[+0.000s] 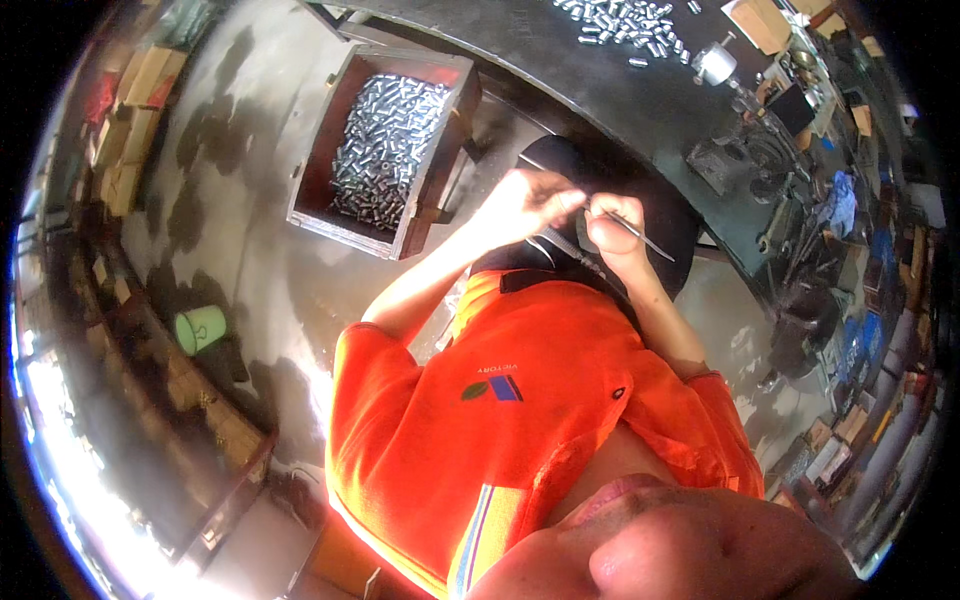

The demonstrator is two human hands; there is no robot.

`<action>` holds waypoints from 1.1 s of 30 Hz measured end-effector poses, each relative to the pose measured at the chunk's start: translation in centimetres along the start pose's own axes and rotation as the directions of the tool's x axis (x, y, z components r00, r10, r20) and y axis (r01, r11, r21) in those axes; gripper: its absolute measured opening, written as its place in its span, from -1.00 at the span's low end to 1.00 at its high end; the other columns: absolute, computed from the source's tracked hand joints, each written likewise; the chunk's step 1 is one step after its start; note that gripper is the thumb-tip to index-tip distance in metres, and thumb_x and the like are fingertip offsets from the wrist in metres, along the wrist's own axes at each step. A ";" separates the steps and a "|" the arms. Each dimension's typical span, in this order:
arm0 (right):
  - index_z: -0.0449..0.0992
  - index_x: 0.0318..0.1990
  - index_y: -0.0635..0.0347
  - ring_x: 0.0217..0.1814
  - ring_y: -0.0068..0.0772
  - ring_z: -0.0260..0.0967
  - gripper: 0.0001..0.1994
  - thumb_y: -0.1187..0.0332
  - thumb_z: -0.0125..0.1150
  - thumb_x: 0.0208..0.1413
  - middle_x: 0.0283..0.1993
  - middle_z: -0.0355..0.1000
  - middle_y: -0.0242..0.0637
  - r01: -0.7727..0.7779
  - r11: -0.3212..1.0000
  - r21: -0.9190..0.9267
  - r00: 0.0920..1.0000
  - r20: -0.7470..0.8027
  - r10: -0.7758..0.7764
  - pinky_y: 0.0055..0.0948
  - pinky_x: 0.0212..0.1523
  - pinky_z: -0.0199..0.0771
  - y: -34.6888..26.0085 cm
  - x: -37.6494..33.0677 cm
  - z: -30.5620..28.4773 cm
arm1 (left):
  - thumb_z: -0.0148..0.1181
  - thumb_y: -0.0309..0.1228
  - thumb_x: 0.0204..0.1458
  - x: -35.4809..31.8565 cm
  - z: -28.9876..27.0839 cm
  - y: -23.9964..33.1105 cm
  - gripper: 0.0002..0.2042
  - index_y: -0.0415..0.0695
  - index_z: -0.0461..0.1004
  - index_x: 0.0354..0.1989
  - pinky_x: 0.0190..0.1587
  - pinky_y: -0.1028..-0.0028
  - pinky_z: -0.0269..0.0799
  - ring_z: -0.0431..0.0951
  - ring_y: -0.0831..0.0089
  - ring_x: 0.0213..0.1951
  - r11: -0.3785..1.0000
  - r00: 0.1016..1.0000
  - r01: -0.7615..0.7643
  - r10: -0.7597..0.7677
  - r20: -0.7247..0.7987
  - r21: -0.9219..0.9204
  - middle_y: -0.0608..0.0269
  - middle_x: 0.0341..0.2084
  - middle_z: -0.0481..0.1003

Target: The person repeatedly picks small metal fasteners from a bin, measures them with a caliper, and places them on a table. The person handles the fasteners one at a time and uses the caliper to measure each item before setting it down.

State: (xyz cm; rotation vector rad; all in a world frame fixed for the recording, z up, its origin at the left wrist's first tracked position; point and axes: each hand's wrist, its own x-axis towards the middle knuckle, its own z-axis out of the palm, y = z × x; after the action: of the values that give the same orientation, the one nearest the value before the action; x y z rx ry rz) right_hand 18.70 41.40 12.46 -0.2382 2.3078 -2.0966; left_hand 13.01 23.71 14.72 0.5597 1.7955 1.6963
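My two hands meet above my lap, in front of my dark trousers. A slim pointed metal rod (650,240) is gripped in my right hand (617,228), its long end reaching out toward the right; its exact kind does not show. Close against that fist, my left hand (535,207) has thumb and forefinger pinched together. Whatever lies between those fingertips is too small to make out. To the left of my hands, a wooden crate (452,150) holds a heap of small silvery metal cylinders (385,145).
A dark metal table (530,60) runs along the far side, bearing a pile of similar metal cylinders (630,22). Tools, a blue rag (840,200) and a silvery round fixture (715,65) crowd its right part. A pale green bucket (203,329) stands on the stained floor at left.
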 end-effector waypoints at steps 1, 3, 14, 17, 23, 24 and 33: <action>0.14 -0.71 0.21 -0.63 -0.73 -0.04 -0.84 0.52 -0.01 -0.27 -0.73 0.02 -0.49 -0.030 0.997 0.066 0.999 -0.013 0.031 -0.57 -0.62 -0.04 0.0 -0.2 -0.1 | 0.08 -0.32 0.08 0.4 0.7 -0.2 -0.78 -0.26 0.49 -0.39 -0.50 0.59 0.33 0.40 0.64 -0.59 0.997 0.999 -0.052 0.051 0.013 0.058 0.30 -0.66 0.43; 0.15 -0.71 0.21 -0.62 -0.74 -0.03 -0.84 0.53 -0.03 -0.24 -0.73 0.03 -0.51 -0.085 0.975 0.206 0.995 -0.027 0.092 -0.59 -0.62 -0.03 0.2 -0.4 0.0 | 0.09 -0.33 0.07 0.8 1.0 0.0 -0.79 -0.24 0.50 -0.42 -0.54 0.57 0.31 0.38 0.65 -0.63 0.977 0.995 -0.095 0.092 0.023 0.191 0.31 -0.73 0.41; 0.11 -0.78 0.13 -0.69 -0.74 -0.05 -0.79 0.40 -0.02 -0.28 -0.73 0.07 -0.53 -0.297 0.919 0.258 0.936 0.269 0.227 -0.61 -0.66 -0.08 0.4 -0.9 -0.6 | 0.01 -0.44 0.06 -1.0 -1.6 0.1 -0.86 -0.22 0.47 -0.31 -0.44 0.41 0.39 0.50 0.34 -0.55 0.847 0.917 -0.339 0.201 0.344 0.410 0.17 -0.64 0.47; 0.12 -0.77 0.13 -0.64 -0.75 -0.04 -0.79 0.36 0.02 -0.32 -0.73 0.06 -0.56 -0.291 0.931 0.221 0.934 0.278 0.226 -0.61 -0.62 -0.07 0.4 -1.2 -0.9 | 0.05 -0.41 0.03 -1.4 -2.7 -0.5 -0.84 -0.24 0.49 -0.31 -0.37 0.37 0.40 0.53 0.21 -0.46 0.868 0.926 -0.340 0.242 0.288 0.362 0.02 -0.58 0.49; 0.06 -0.75 0.14 -0.66 -0.73 -0.09 -0.81 0.46 -0.05 -0.30 -0.72 0.03 -0.52 -0.288 0.902 0.322 0.954 0.174 0.243 -0.61 -0.64 -0.14 -0.4 -1.9 -2.2 | -0.06 -0.64 -0.02 -3.5 -14.1 -4.5 -0.80 -0.28 0.50 -0.29 -0.19 0.54 0.42 0.55 0.51 -0.32 0.921 0.898 0.108 0.071 -0.433 0.375 0.17 -0.38 0.55; 0.06 -0.75 0.14 -0.66 -0.73 -0.09 -0.81 0.47 -0.06 -0.29 -0.72 0.03 -0.51 -0.295 0.895 0.335 0.952 0.183 0.245 -0.61 -0.64 -0.14 -0.2 -1.9 -2.3 | 0.01 -0.64 -0.09 -3.9 -16.5 -6.6 -0.80 -0.28 0.50 -0.28 -0.22 0.55 0.43 0.55 0.49 -0.35 0.855 0.872 0.137 0.136 -0.470 0.500 0.16 -0.38 0.55; 0.05 -0.73 0.13 -0.62 -0.76 -0.09 -0.79 0.48 -0.03 -0.27 -0.70 0.02 -0.56 -0.331 0.896 0.296 0.939 0.201 0.281 -0.61 -0.61 -0.11 -1.0 -1.8 -1.3 | 0.14 -0.35 -0.17 -2.9 -20.1 -16.4 -0.69 -0.07 0.47 -0.18 -0.15 0.25 0.41 0.51 0.12 -0.22 0.282 0.872 0.488 -0.119 -0.474 0.826 0.04 -0.32 0.51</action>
State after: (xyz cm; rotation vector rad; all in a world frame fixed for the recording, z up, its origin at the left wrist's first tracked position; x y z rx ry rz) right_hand 20.48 42.83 13.45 -0.0224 1.7420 -2.1609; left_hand 3.18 5.45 -1.05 0.2925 2.8552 0.2726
